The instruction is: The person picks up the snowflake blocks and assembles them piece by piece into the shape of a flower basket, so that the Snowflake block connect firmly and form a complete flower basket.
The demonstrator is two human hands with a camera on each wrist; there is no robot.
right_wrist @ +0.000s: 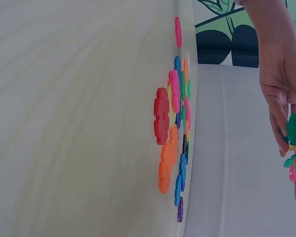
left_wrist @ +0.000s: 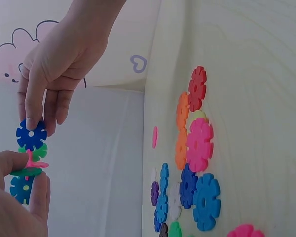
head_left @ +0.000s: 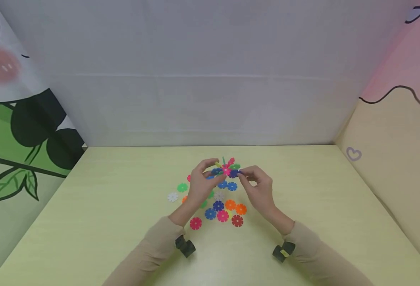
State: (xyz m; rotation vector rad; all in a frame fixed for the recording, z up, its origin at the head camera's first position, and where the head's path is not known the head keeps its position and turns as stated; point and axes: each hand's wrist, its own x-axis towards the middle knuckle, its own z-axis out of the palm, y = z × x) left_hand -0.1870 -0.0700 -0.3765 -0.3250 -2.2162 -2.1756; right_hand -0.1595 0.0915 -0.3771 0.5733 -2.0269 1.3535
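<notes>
Above the table, both hands hold a small cluster of interlocking plastic snowflake discs [head_left: 226, 170]. My left hand [head_left: 200, 184] grips the cluster's left side between thumb and fingers; in the left wrist view its thumb and a finger are around a green disc [left_wrist: 26, 172]. A dark blue disc [left_wrist: 31, 135] is pinched by my right hand [head_left: 258, 187] at the cluster's right side. Pink, green and yellow pieces stick out of the cluster at different angles. In the right wrist view the cluster is cut off by the right edge.
Loose discs lie flat below the hands, among them a red one [head_left: 237, 221], orange ones [head_left: 241, 209], a pink one [head_left: 195, 223] and a white one [head_left: 172, 197]. The left forearm hides some. A pale wall [head_left: 210, 111] stands behind the table [head_left: 106, 222].
</notes>
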